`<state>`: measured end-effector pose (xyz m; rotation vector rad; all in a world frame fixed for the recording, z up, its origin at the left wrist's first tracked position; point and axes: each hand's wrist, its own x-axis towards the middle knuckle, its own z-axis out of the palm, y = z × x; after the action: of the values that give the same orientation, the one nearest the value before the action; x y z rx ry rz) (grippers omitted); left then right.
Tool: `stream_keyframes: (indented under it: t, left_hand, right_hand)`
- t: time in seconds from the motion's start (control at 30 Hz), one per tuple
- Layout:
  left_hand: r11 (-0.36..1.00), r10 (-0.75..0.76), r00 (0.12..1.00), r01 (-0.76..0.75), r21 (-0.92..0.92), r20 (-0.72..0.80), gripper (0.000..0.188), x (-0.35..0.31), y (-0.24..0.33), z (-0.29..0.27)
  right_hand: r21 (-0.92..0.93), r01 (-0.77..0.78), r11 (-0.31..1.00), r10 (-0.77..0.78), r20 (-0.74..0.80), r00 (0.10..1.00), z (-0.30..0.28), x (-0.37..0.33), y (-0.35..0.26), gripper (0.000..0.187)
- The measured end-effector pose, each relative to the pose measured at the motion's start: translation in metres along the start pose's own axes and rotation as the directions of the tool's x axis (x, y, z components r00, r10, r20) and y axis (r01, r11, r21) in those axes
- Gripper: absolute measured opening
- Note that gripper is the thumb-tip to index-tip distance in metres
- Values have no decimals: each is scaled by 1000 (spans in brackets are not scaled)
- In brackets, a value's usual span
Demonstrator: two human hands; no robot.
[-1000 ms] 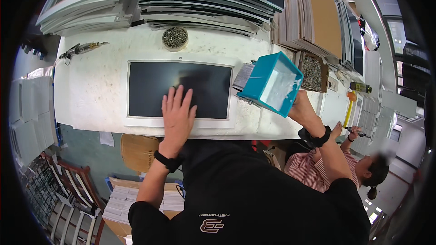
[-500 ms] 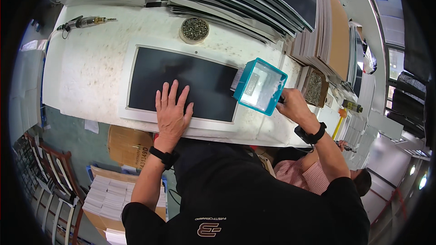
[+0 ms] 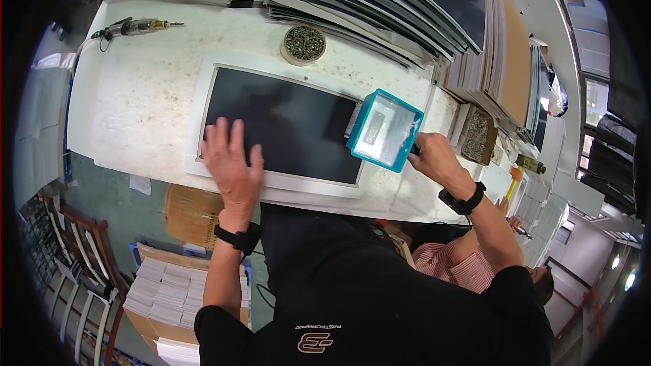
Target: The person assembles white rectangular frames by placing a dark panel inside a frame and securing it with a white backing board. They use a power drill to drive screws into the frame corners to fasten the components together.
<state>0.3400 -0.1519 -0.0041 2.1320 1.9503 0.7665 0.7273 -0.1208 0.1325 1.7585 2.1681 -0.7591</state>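
Note:
A dark rectangular panel [image 3: 291, 118] in a white frame [image 3: 319, 186] lies flat on the white table in front of me. My left hand [image 3: 234, 166], fingers apart and slightly blurred, is over the frame's left front part; whether it touches cannot be told. My right hand [image 3: 437, 161] is closed round the dark handle of a tool with a teal-rimmed, clear box-shaped head [image 3: 386, 132]. A pale, ridged edge on the head's left side is at the panel's right end. The fingertips round the handle are partly hidden.
A round tub of small metal pieces [image 3: 303, 45] stands behind the frame. A pneumatic screwdriver [image 3: 135, 26] lies at the far left. Stacked boards [image 3: 498, 61] and a box of small metal parts [image 3: 477, 135] are at the right. Another person [image 3: 458, 261] works at lower right.
My left hand has moved left off the middle of the dark panel toward the frame's left side. My right hand still holds the teal-rimmed tool near the panel's right end.

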Motion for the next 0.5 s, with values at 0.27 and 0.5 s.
stream_keyframes:
  t: [0.27,0.5]
  left_hand:
    - [970,-186,976,201,134,-115,60,2,-75,-3]
    - [972,-210,969,222,80,-131,59,3,-76,-5]
  right_hand:
    - [-2,109,994,-109,-30,994,5,27,-26,23]
    - [-9,169,986,-169,-61,984,6,72,-85,25]
